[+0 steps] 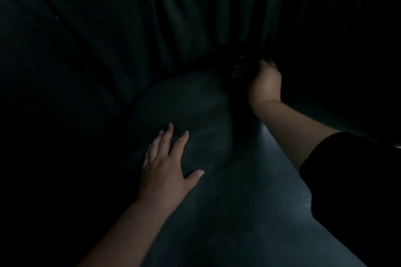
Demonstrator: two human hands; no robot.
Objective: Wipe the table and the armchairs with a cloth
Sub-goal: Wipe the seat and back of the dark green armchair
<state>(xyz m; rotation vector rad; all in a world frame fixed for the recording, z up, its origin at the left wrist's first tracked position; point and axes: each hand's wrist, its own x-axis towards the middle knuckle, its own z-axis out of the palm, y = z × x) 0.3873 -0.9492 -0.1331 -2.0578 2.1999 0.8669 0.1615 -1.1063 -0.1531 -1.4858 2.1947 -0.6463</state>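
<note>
- Clutching a dark bunched cloth (239,69) at one o'clock, right hand (263,82) working the crease between seat and pleated backrest of a dark green upholstered armchair (121,28).
- Spread flat on the smooth dark seat cushion (217,180) at seven o'clock, left hand (166,165), fingers straight and holding nothing, probably bracing the lean forward.
- Too dim to confirm the cloth's colour.
- No table in view.

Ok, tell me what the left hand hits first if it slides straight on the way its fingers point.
Probably the pleated backrest: the left hand lies flat on the seat cushion, fingers pointing toward it. Depth is murky in this dim view.
</note>
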